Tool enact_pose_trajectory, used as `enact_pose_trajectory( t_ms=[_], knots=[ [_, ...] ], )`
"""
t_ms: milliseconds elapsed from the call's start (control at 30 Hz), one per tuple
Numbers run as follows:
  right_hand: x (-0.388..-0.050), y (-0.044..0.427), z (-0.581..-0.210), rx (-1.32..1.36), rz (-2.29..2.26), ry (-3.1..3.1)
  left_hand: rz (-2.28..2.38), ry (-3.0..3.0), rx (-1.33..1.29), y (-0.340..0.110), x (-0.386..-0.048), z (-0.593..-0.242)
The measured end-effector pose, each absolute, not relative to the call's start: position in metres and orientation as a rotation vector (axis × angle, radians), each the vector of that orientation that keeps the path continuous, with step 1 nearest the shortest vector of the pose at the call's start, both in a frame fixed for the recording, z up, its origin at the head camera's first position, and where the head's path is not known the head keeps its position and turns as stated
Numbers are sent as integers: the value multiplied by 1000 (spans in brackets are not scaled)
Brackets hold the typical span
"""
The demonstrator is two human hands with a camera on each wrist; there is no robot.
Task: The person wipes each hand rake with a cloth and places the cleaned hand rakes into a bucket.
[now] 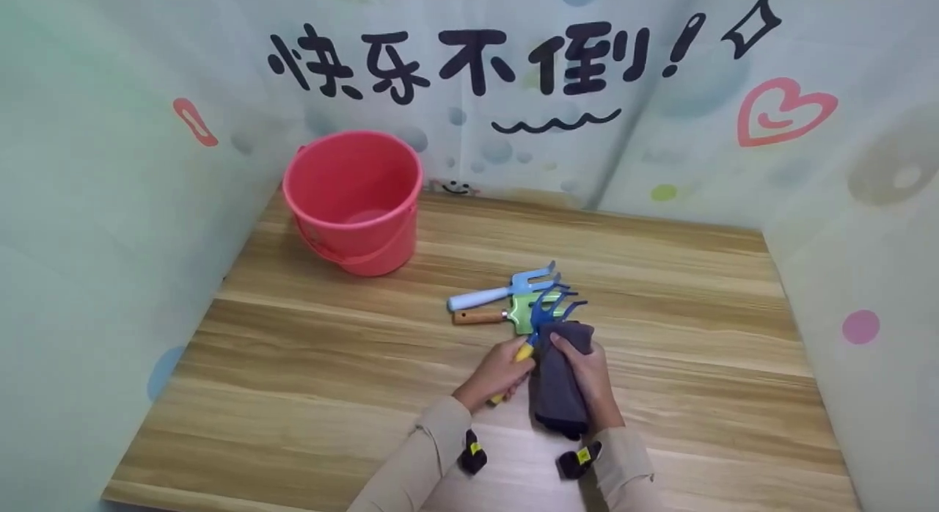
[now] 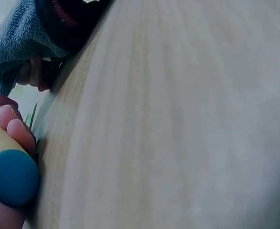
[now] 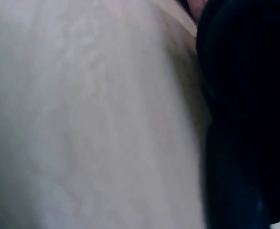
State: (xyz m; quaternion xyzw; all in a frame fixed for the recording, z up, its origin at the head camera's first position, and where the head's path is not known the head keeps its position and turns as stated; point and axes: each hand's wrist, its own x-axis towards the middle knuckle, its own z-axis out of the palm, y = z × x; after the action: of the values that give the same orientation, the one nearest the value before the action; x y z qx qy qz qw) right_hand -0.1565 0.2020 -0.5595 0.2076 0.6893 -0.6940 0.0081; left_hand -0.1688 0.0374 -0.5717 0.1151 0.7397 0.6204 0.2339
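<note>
My left hand (image 1: pixel 502 369) grips the yellow handle of a hand rake (image 1: pixel 541 315) with a blue, pronged head. In the left wrist view, fingers curl round that handle (image 2: pixel 13 176) just above its blue end cap. A folded dark grey cloth (image 1: pixel 561 387) is held in my right hand (image 1: pixel 593 369), thumb on top, beside and against the blue rake head. Beyond the hands lie a green hand rake (image 1: pixel 522 312) with a wooden handle and a light blue hand rake (image 1: pixel 480 298), side by side. Dark cloth (image 3: pixel 245 109) fills the right of the right wrist view.
A pink bucket (image 1: pixel 396 240) stands at the back left of the wooden table (image 1: pixel 315 395), its handle hanging down in front. Printed fabric walls (image 1: pixel 469 152) rise at the back and both sides. Black wrist devices (image 1: pixel 473 453) sit at both sleeves.
</note>
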Motion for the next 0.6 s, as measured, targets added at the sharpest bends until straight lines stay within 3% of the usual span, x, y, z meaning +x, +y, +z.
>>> enact_pose_trajectory(
  t_ms=[600],
  knots=[
    [-155, 200, -560, 751, -2348, 2073, 1574, 2097, 425, 36, -171, -568]
  ],
)
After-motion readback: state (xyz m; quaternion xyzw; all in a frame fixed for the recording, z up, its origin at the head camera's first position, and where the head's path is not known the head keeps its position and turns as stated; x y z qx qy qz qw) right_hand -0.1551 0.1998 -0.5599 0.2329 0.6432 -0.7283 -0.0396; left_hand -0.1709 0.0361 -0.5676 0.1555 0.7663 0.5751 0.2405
